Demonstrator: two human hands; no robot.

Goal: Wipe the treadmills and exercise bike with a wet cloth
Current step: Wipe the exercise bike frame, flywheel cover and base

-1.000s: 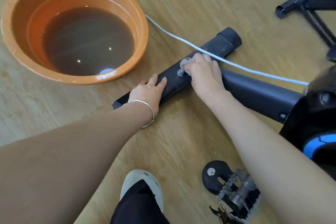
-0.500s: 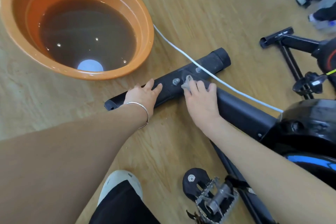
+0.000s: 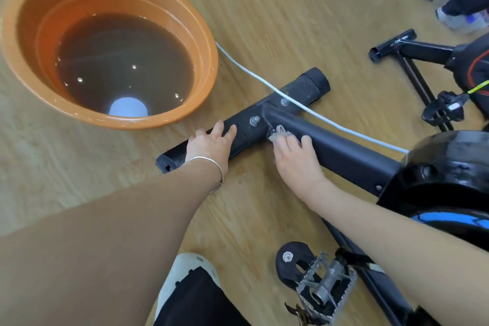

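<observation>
The black exercise bike's floor bar (image 3: 299,90) lies across the wooden floor, joined to the frame tube (image 3: 349,156) that runs right to the bike's body (image 3: 449,172). My left hand (image 3: 209,145), with a silver bracelet at the wrist, rests with straight fingers on the bar's near end. My right hand (image 3: 296,156) presses a small pale wet cloth (image 3: 277,133) against the frame tube just beside the joint; most of the cloth is hidden under the fingers.
An orange basin (image 3: 203,42) of brown water stands at the left, close to the bar. A white cable (image 3: 264,79) crosses over the bar. A metal pedal (image 3: 322,288) lies below. My shoe (image 3: 185,270) is at the bottom. Another bike's stand (image 3: 397,47) and another person's feet (image 3: 449,18) are upper right.
My right hand with the cloth has slid from the bar's bolts down onto the frame tube. The left hand has stayed on the bar. The view has shifted.
</observation>
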